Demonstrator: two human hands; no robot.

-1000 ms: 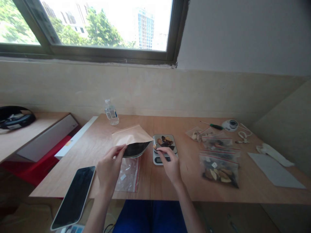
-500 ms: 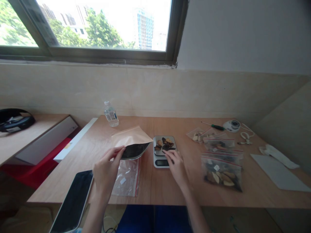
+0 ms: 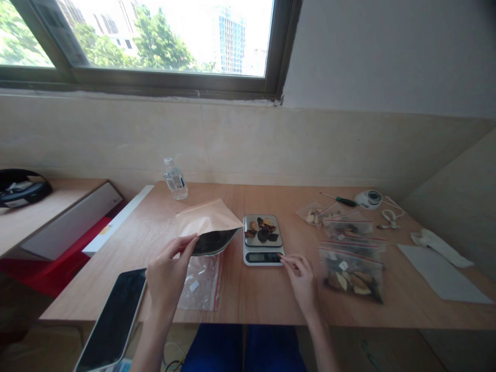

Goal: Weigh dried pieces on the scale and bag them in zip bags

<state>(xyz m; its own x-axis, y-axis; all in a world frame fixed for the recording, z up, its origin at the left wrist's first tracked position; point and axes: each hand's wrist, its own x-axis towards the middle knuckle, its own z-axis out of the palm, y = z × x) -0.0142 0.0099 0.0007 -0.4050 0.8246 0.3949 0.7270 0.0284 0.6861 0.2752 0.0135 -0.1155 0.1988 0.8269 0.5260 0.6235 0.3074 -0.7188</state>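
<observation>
My left hand (image 3: 170, 266) pinches the edge of a brown paper pouch (image 3: 211, 214), whose dark-lined mouth gapes toward me. Right of the pouch stands a digital kitchen scale (image 3: 263, 263) with several dried slices (image 3: 262, 234), brown and black, lying on its metal plate. Thumb and fingers drawn together, my right hand (image 3: 302, 281) is at the scale's front right corner beside the display. Whether a small piece is between those fingertips is too small to make out. Under the pouch lies a clear zip bag (image 3: 199, 287) with a white label.
Zip bags of dried slices (image 3: 352, 279) lie to the right. Behind them are a screwdriver (image 3: 346, 202), a white dome camera (image 3: 368, 199) and its cable. A white sheet (image 3: 442, 274) is far right. A water bottle (image 3: 176, 181) stands back left; a tablet (image 3: 114, 315) juts past the front edge.
My right hand has left the dried slices on the plate and moved toward me and right, to the scale's front corner. My left hand still holds the pouch in nearly the same place.
</observation>
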